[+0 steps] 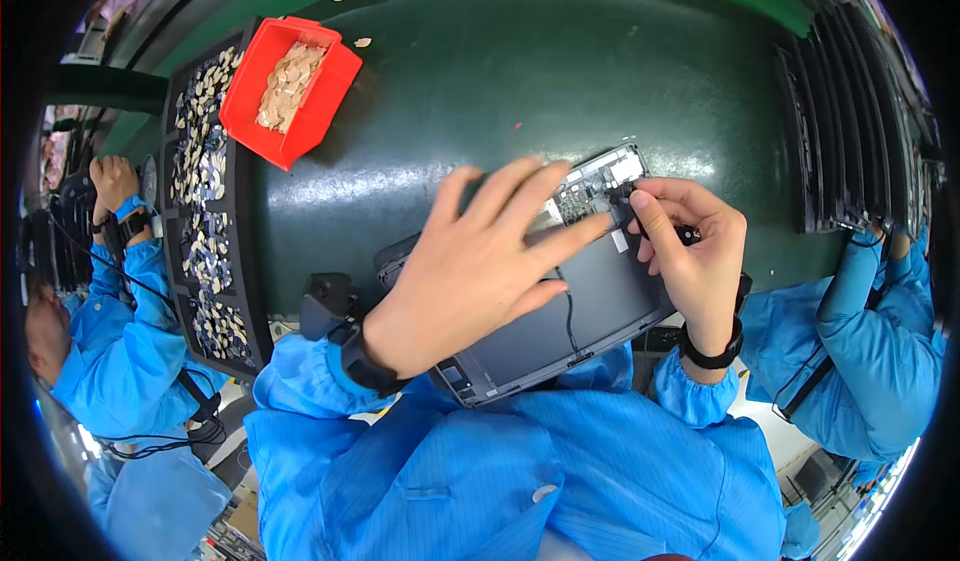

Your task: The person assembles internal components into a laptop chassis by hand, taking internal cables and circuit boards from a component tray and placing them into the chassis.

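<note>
1. Left hand (pixel 480 261): spread wide and flat, palm down, fingers fanned across the open back of a dark laptop chassis (pixel 590 301). It grips nothing; it looks to be pressing the chassis down to steady it.

2. Right hand (pixel 690 251): curled narrow, fingertips pinched together at the upper right corner of the chassis. A small dark part (pixel 687 233) sits between the fingers; too small to say what it is.

3. Chassis position: lies on the green worktop (pixel 520 91), close to the person's body, tilted so one corner points toward the chest. Near edge overhangs or touches the blue sleeves; cannot tell which.

4. Exposed circuit board (pixel 595 189) shows at the far end, pale and crowded, just beside the right fingertips. A thin black cable (pixel 570 311) runs down the dark inner panel.

5. Handling judgement: a thin, rigid shell, probably light to moderate in weight. Smooth panel, likely slippery under a flat palm. The board and cable look fragile; best kept clear of pressure.

6. Where to take hold: by the outer frame edges or the plain dark panel, not at the board end.

7. Further out: red bin (pixel 290 86) of pale tan pieces at upper left, resting on a long black tray (pixel 210 221) filled with small parts.

8. Stack of dark flat panels (pixel 850 121) stands at the right rim.

9. Co-workers in blue coats on both sides, hands apart from this chassis.
</note>
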Action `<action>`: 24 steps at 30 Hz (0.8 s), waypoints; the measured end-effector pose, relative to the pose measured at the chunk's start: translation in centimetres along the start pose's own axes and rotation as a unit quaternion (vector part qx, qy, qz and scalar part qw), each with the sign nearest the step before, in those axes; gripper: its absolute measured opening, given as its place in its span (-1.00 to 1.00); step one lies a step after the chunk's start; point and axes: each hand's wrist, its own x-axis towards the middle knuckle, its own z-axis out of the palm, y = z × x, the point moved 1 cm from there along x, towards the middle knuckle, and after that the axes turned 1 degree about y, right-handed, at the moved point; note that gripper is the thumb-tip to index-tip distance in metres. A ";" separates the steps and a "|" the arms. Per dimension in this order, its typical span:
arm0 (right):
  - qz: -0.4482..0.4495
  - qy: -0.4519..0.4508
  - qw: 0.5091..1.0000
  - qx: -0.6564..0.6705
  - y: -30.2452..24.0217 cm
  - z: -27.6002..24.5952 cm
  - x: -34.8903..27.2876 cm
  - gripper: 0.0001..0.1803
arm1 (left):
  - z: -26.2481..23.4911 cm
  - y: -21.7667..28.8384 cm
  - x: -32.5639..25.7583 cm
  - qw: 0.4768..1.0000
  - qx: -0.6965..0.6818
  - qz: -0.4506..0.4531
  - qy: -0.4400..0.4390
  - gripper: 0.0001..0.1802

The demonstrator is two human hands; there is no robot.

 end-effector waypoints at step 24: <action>0.016 -0.008 0.999 -0.049 0.0 1.7 -0.9 -0.84 | 3.1 -1.7 0.7 0.988 -0.140 0.017 0.070 -0.59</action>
